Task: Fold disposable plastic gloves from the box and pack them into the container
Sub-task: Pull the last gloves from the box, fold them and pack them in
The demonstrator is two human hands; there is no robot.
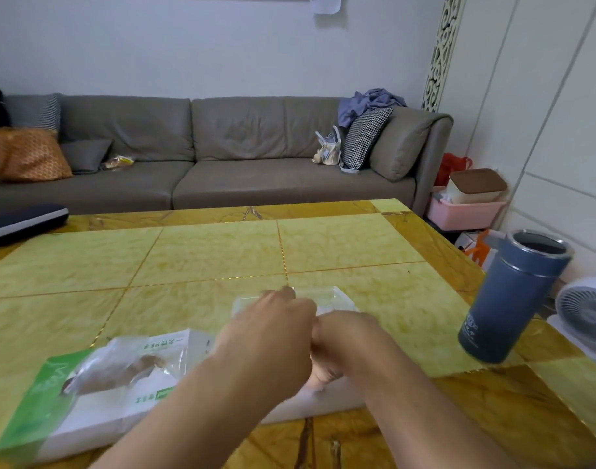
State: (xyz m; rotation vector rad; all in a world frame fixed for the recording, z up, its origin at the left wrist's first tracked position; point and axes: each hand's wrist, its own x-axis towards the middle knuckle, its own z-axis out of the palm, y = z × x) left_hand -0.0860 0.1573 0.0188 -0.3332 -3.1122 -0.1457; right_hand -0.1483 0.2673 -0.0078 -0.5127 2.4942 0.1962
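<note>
From my feed, the glove packet [86,384], a flat green-and-white crinkled plastic pack, lies at the left near edge of the glossy yellow tiled table [205,258]. My left hand [269,336] reaches forward over the clear, shallow plastic container [337,297], fingers curled; whether they pinch a glove I cannot tell. My right hand [337,346] touches it, fingers folded under, their hold hidden. A smooth blue cylindrical flask [513,296], open-topped, stands far right.

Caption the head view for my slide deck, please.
Both hands meet over a clear plastic container beside the green-and-white glove box.
</note>
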